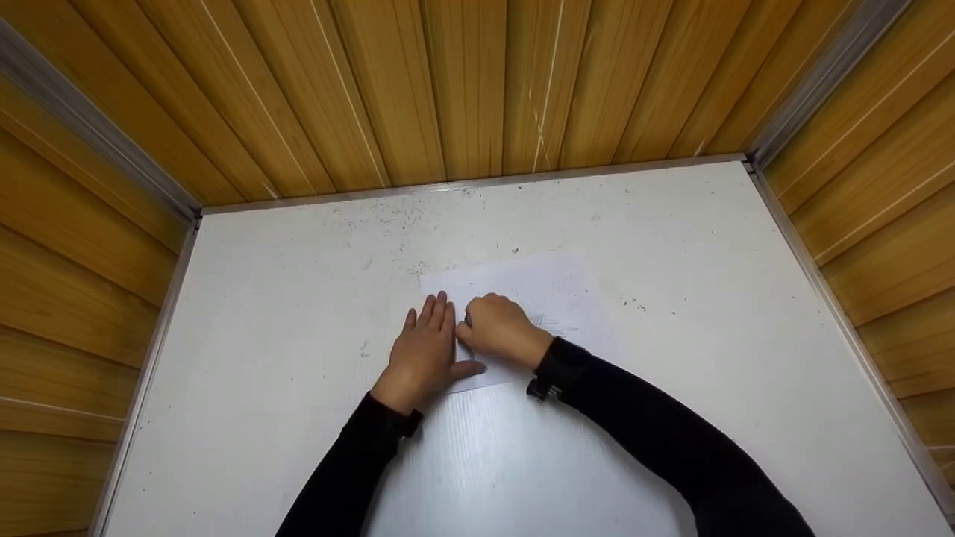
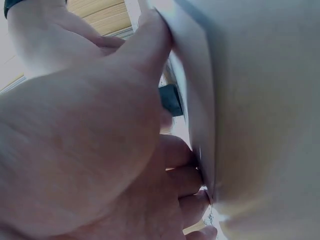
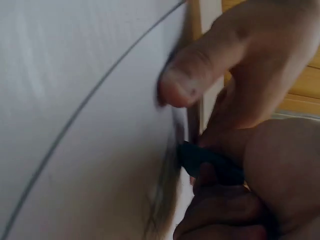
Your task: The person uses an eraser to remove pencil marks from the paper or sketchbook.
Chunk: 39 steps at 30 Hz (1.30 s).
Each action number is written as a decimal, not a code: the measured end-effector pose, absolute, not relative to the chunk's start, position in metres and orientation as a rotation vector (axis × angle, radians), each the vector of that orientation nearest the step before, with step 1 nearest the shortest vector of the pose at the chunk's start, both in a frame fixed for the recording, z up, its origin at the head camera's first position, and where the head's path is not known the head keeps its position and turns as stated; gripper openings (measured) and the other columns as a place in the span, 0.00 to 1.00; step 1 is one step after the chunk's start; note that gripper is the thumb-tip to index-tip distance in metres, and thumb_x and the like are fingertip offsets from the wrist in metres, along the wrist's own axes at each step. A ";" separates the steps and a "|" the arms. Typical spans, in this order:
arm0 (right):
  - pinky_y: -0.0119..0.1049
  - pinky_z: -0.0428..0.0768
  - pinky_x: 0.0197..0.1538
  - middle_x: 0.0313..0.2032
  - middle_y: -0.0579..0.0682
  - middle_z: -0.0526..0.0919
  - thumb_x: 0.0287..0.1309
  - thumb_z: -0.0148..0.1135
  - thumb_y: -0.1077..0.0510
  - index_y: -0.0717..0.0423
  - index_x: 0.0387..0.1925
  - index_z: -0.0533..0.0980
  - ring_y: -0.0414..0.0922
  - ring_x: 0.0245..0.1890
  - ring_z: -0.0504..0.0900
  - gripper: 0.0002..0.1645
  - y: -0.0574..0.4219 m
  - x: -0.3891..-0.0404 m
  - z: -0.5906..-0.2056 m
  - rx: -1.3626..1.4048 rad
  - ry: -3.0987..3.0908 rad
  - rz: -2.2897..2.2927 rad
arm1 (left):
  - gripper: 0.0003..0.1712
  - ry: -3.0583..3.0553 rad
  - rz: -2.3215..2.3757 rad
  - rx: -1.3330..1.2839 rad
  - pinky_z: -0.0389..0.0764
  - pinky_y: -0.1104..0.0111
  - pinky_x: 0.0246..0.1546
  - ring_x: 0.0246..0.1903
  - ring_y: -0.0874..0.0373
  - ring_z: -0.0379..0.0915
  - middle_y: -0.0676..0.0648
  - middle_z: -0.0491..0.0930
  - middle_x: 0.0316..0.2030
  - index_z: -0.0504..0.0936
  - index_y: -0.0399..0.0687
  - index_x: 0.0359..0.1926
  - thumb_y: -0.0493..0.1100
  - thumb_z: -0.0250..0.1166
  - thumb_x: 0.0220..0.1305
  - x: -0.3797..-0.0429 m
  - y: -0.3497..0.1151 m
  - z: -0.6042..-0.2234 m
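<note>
Near the middle of the white, wood-grained tabletop (image 1: 261, 298) lies 1 thin white rectangular sheet of paper (image 1: 515, 276), marked with faint grey pencil-like lines (image 1: 552, 326). The left hand (image 1: 425, 350) lies across its left part, fingers nearly straight and pointing away from the person, thumb spread wide toward the right; it has hold of nothing. The right hand (image 1: 501, 326) is curled closed, pinching 1 small dark teal block (image 3: 212, 162), probably an eraser, whose tip meets the paper in the gap between the left thumb and fingers.

To rub well here, the left hand should press the sheet flat on 2 sides of the strokes, with the thumb well clear of the block's path. Short, light strokes that run away from the holding fingers would keep the thin paper taut; hard strokes toward them could crease it. A flat face of the block would probably spread pressure better than a corner. Small dark crumbs (image 1: 395, 224) dot the tabletop beyond the sheet; any on the paper are best brushed off, since they could smear.
</note>
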State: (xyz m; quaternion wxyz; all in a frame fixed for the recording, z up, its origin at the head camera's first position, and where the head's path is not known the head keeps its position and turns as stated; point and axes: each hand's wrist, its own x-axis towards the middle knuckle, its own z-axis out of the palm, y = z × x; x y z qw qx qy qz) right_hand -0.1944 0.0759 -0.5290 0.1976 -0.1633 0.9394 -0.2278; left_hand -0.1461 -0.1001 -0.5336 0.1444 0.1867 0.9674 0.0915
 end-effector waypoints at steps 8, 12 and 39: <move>0.39 0.70 0.30 0.20 0.46 0.73 0.67 0.63 0.53 0.48 0.14 0.70 0.47 0.26 0.72 0.23 0.148 -0.200 -0.534 -0.287 2.737 -0.629 | 0.73 2.771 0.215 0.503 0.54 0.42 0.88 0.90 0.39 0.44 0.32 0.49 0.88 0.53 0.30 0.87 0.78 0.70 0.65 -0.147 -0.097 -0.534; 0.40 0.70 0.31 0.24 0.49 0.74 0.69 0.62 0.50 0.50 0.18 0.71 0.49 0.28 0.75 0.22 0.198 -0.201 -0.531 -0.133 2.737 -0.632 | 0.73 2.763 0.213 0.498 0.54 0.42 0.88 0.90 0.39 0.43 0.32 0.48 0.89 0.52 0.30 0.87 0.78 0.70 0.66 -0.148 -0.096 -0.534; 0.40 0.71 0.32 0.24 0.49 0.75 0.69 0.62 0.52 0.49 0.17 0.70 0.48 0.27 0.74 0.22 0.158 -0.200 -0.534 -0.242 2.737 -0.643 | 0.73 2.773 0.206 0.511 0.56 0.41 0.87 0.89 0.37 0.45 0.31 0.49 0.88 0.53 0.28 0.86 0.78 0.70 0.66 -0.146 -0.098 -0.534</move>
